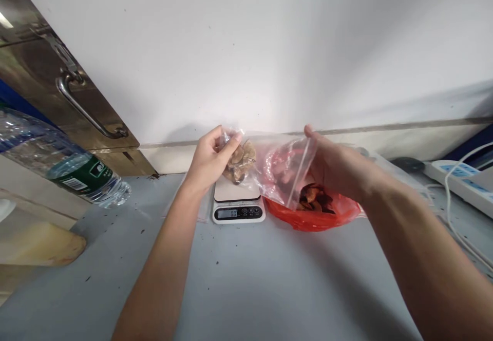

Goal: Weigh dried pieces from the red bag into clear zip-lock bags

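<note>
1. The left hand (210,158) pinches one top corner of a clear bag (269,169), thumb and fingers closed on the plastic.
2. The right hand (335,169) grips the bag's other top edge, fingers closed, stretching it between the two hands.
3. Brown dried pieces (241,161) sit in the bag near the left hand.
4. The bag hangs just above a scale (238,205) standing by the tabletop's (246,279) far edge.
5. A red bag (311,215) of dark pieces lies just right of the scale.
6. A bottle (65,164) is at the left; a power strip (460,176) lies at the right edge.
</note>
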Demonstrator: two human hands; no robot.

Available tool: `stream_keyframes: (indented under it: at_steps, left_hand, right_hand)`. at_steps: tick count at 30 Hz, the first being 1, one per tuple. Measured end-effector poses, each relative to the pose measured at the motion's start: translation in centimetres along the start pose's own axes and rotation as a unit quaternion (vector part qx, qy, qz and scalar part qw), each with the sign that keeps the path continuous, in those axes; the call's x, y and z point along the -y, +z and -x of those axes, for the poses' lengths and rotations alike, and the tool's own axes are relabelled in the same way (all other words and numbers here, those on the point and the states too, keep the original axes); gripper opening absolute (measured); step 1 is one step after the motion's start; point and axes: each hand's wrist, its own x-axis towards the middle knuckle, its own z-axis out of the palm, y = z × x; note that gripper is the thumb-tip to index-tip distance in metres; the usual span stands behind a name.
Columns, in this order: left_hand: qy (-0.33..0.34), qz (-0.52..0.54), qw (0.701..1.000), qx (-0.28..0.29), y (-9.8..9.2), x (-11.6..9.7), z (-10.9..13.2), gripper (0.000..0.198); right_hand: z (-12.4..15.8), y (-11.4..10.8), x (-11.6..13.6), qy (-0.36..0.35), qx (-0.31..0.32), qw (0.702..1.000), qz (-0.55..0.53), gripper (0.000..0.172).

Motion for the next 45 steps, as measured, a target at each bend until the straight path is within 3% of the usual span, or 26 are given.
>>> stream_keyframes:
  at_steps: [4,9,14,16,18,20,23,29,38,42,45]
  left_hand:
    - [0.005,-0.044,0.999,-0.007,-1.0,1.1,-0.1,0.027]
    - [-0.035,-0.081,0.996,-0.004,-1.0,1.9,0.0,0.019]
    - [0.006,-0.233,0.968,-0.093,-0.5,1.5,0.1,0.025]
    - [0.036,-0.247,0.967,-0.044,-0.3,1.0,0.4,0.011]
    - [0.036,-0.206,0.974,0.092,0.0,0.3,0.7,0.014]
    - [0.016,-0.162,0.961,0.222,0.3,-0.4,1.0,0.024]
    - [0.003,-0.153,0.941,0.302,0.5,-0.9,1.3,0.026]
    - [-0.007,-0.142,0.937,0.321,0.4,-0.5,1.2,0.025]
    - [-0.034,-0.138,0.935,0.324,0.5,-0.8,1.2,0.024]
    - [-0.044,-0.146,0.942,0.299,0.8,-0.9,1.4,0.028]
    - [-0.050,-0.152,0.953,0.256,0.5,-0.9,1.3,0.020]
  right_hand:
    - [-0.1,-0.8,-0.7,0.051,0.096,0.990,-0.095,0.051]
    - [-0.2,-0.7,-1.1,0.068,0.108,0.991,-0.032,0.048]
    - [-0.8,-0.1,-1.7,0.062,0.088,0.994,-0.024,0.049]
    - [-1.1,0.1,-2.0,0.049,0.079,0.996,-0.013,0.049]
    - [-1.3,0.4,-2.2,0.029,0.085,0.996,-0.012,0.045]
    - [-1.4,0.6,-2.2,0.013,0.088,0.996,-0.019,0.042]
    - [-1.4,1.0,-1.9,0.001,0.080,0.996,-0.038,0.045]
    - [-1.4,1.8,-1.4,-0.008,0.086,0.994,-0.065,0.053]
    - [-1.5,1.9,-1.3,-0.011,0.100,0.993,-0.063,0.053]
    - [-1.5,1.9,-1.1,-0.008,0.103,0.994,-0.035,0.053]
    - [-1.4,1.6,-1.3,0.009,0.105,0.994,-0.009,0.051]
